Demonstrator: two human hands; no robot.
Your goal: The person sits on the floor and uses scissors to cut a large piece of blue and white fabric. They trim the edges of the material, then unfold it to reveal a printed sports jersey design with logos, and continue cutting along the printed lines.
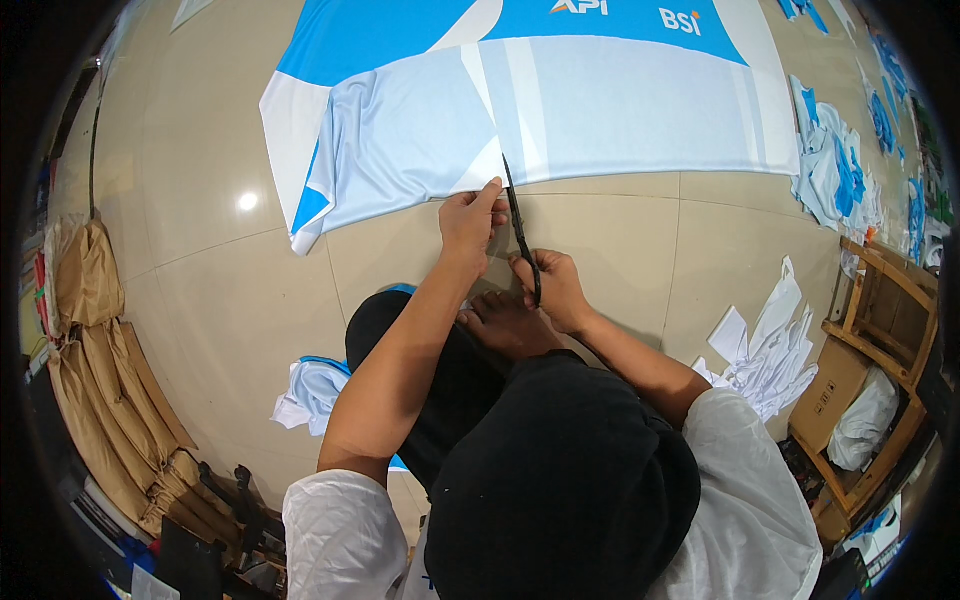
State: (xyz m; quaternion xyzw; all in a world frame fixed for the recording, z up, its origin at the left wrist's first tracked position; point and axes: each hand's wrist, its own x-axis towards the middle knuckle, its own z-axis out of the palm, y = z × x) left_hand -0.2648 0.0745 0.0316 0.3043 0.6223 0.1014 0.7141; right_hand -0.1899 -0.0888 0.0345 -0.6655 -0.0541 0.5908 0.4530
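A large sheet of blue and white printed fabric (640, 120) lies spread on the floor in front of me, its pale back showing along the near side. My left hand (472, 226) pinches the near edge of the fabric between thumb and fingers. Just right of it, my right hand (556, 286) grips a pair of black scissors (519, 222) by the handles. The scissors point away from me, with the blades at the fabric's edge beside my left fingertips. How far the blades are parted is hard to tell.
White fabric scraps (768, 350) lie on the tiled floor (400, 250) at right, and blue and white pieces (832, 165) farther off. A bunched cloth (312, 392) is left of my knee. Brown paper-wrapped bundles (110, 400) line the left; a wooden frame (880, 300) stands right.
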